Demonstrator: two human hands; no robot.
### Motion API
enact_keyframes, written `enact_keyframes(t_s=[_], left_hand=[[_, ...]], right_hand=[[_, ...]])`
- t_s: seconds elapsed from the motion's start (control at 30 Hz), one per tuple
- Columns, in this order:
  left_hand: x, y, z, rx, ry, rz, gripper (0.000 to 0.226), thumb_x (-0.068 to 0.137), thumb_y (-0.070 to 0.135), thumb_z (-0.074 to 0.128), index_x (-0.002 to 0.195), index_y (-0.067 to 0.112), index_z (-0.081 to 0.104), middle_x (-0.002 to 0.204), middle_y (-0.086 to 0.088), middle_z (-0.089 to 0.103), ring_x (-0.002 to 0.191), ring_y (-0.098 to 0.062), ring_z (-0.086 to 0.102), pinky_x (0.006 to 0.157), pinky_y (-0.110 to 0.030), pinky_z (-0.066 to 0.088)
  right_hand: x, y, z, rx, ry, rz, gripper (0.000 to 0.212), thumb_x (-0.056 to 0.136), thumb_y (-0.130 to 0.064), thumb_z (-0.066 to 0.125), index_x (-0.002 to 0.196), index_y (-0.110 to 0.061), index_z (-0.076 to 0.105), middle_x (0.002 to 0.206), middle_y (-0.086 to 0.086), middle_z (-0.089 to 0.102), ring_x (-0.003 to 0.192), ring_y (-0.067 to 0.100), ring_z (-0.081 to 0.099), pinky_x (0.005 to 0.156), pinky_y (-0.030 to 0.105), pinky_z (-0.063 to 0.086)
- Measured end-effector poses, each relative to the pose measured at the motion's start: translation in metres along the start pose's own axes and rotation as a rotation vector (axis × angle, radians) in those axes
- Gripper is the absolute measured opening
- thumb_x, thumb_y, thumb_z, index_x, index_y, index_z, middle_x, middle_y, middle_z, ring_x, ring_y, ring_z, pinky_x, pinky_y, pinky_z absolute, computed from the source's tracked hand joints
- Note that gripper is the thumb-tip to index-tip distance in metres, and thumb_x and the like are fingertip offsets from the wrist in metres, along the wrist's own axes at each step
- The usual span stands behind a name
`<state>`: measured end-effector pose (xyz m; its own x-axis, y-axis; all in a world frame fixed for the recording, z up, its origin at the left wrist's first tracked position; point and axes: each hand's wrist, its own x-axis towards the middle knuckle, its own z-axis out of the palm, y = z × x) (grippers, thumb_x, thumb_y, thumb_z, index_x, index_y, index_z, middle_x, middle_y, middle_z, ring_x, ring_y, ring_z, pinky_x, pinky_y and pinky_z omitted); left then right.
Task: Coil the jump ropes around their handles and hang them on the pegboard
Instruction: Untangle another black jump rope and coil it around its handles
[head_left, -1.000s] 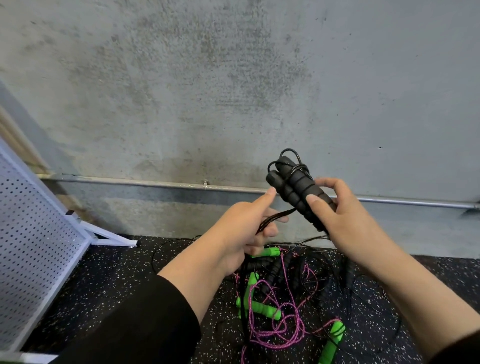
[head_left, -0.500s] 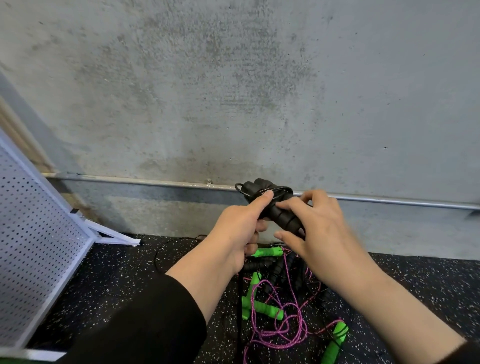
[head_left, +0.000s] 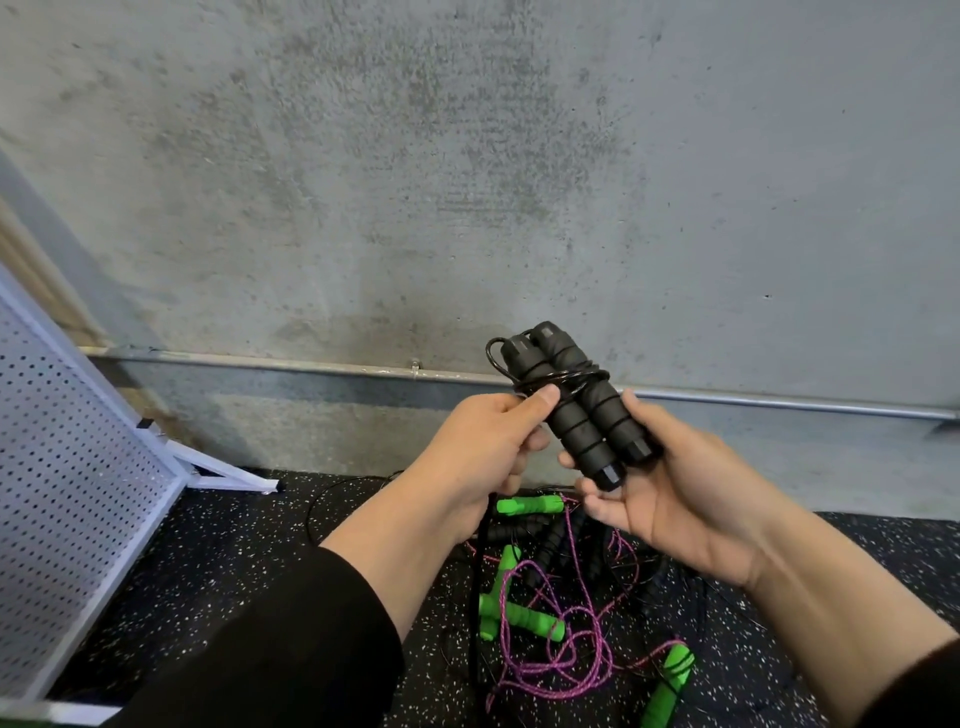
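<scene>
Before rough concrete, both hands — left (head_left: 480, 447), right (head_left: 670, 499) — grip ribbed black foam handles (head_left: 574, 405), cord-wrapped.

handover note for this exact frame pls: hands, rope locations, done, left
Left hand: pinches the thin black cord against the pair of black foam handles.
Right hand: cradles the handles' lower ends.
Done: a few cord turns sit round the handles; cord hangs down from the left hand, so coiling is unfinished.
Left: finish the wrap, hang it on the white perforated pegboard, then sort the floor tangle of green-handled purple ropes.
</scene>
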<state>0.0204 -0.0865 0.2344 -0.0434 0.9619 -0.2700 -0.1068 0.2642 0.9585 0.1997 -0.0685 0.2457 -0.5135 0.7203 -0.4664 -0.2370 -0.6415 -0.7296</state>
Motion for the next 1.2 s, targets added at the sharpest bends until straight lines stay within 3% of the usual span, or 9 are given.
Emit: enact_keyframes(t_s=[0.1, 0.27, 0.4, 0.57, 0.73, 0.9, 1.07, 1.13, 1.2], left_hand=[[-0.001, 0.002, -0.001, 0.017, -0.002, -0.023, 0.03, 0.1, 0.041, 0.061, 0.08, 0.018, 0.058, 0.068, 0.004, 0.048, 0.043, -0.006, 0.023, 0.04, -0.02, 0.021], [0.0, 0.009, -0.011, 0.054, -0.014, -0.132, 0.033, 0.101, 0.036, 0.054, 0.107, 0.008, 0.071, 0.058, 0.008, 0.042, 0.042, -0.007, 0.018, 0.041, -0.019, 0.015], [0.0, 0.013, -0.014, -0.03, -0.03, -0.195, 0.037, 0.1, 0.038, 0.05, 0.107, 0.008, 0.071, 0.056, 0.009, 0.034, 0.041, -0.006, 0.015, 0.041, -0.02, 0.011], [-0.001, 0.011, -0.003, -0.074, -0.014, -0.185, 0.033, 0.099, 0.039, 0.054, 0.106, 0.01, 0.067, 0.056, 0.009, 0.032, 0.042, -0.006, 0.016, 0.038, -0.019, 0.013], [-0.001, 0.006, 0.0, -0.025, 0.049, -0.105, 0.041, 0.094, 0.05, 0.065, 0.099, 0.009, 0.068, 0.05, 0.01, 0.032, 0.042, -0.009, 0.018, 0.041, -0.02, 0.016], [0.0, 0.001, -0.005, -0.085, 0.115, -0.131, 0.046, 0.093, 0.05, 0.068, 0.068, 0.022, 0.041, 0.047, 0.006, 0.031, 0.038, -0.01, 0.019, 0.041, -0.019, 0.016], [-0.001, 0.005, -0.007, -0.17, 0.119, -0.108, 0.046, 0.096, 0.045, 0.065, 0.065, 0.024, 0.039, 0.048, 0.006, 0.031, 0.038, -0.009, 0.018, 0.041, -0.019, 0.014], [-0.001, 0.006, -0.005, -0.182, 0.096, -0.092, 0.046, 0.097, 0.042, 0.065, 0.065, 0.025, 0.037, 0.048, 0.006, 0.029, 0.04, -0.009, 0.017, 0.043, -0.021, 0.012], [-0.002, 0.005, -0.002, -0.17, 0.069, -0.075, 0.047, 0.098, 0.041, 0.065, 0.064, 0.025, 0.036, 0.049, 0.006, 0.028, 0.041, -0.009, 0.016, 0.044, -0.023, 0.011]], right_hand=[[0.002, -0.003, -0.003, -0.049, 0.019, -0.138, 0.053, 0.09, -0.042, 0.06, 0.127, -0.004, 0.064, 0.1, 0.02, 0.062, 0.067, 0.02, 0.051, 0.057, 0.03, 0.051], [0.002, -0.014, -0.012, -0.421, 0.305, -0.397, 0.022, 0.102, -0.029, 0.055, 0.116, -0.02, 0.07, 0.1, 0.007, 0.06, 0.077, 0.015, 0.05, 0.066, 0.032, 0.049], [0.002, -0.014, -0.024, -0.719, 0.434, -0.395, 0.036, 0.096, -0.024, 0.067, 0.13, -0.033, 0.062, 0.111, 0.0, 0.067, 0.086, 0.014, 0.06, 0.075, 0.037, 0.055], [0.007, -0.008, -0.015, -1.061, 0.438, -0.48, 0.051, 0.086, -0.018, 0.08, 0.128, -0.031, 0.054, 0.104, -0.01, 0.061, 0.082, -0.004, 0.057, 0.074, 0.007, 0.039], [0.011, 0.005, -0.007, -1.375, 0.548, -0.602, 0.064, 0.078, -0.018, 0.084, 0.128, -0.035, 0.049, 0.111, -0.009, 0.04, 0.099, 0.011, 0.047, 0.083, 0.024, 0.034], [0.008, 0.011, 0.002, -1.571, 0.5, -0.736, 0.067, 0.076, -0.029, 0.086, 0.13, -0.035, 0.046, 0.109, -0.009, 0.038, 0.104, 0.016, 0.051, 0.083, 0.041, 0.052], [0.007, 0.001, -0.004, -1.155, 0.332, -0.673, 0.046, 0.077, -0.054, 0.077, 0.117, -0.041, 0.059, 0.113, -0.013, 0.055, 0.102, 0.001, 0.055, 0.09, 0.018, 0.042], [0.006, 0.0, -0.002, -0.653, 0.228, -0.541, 0.027, 0.094, -0.052, 0.061, 0.111, -0.032, 0.066, 0.113, 0.007, 0.069, 0.096, 0.013, 0.066, 0.09, 0.034, 0.049], [0.004, -0.001, -0.001, -0.228, 0.116, -0.277, 0.033, 0.102, -0.042, 0.05, 0.119, -0.018, 0.065, 0.115, 0.025, 0.07, 0.091, 0.035, 0.071, 0.083, 0.047, 0.057]])
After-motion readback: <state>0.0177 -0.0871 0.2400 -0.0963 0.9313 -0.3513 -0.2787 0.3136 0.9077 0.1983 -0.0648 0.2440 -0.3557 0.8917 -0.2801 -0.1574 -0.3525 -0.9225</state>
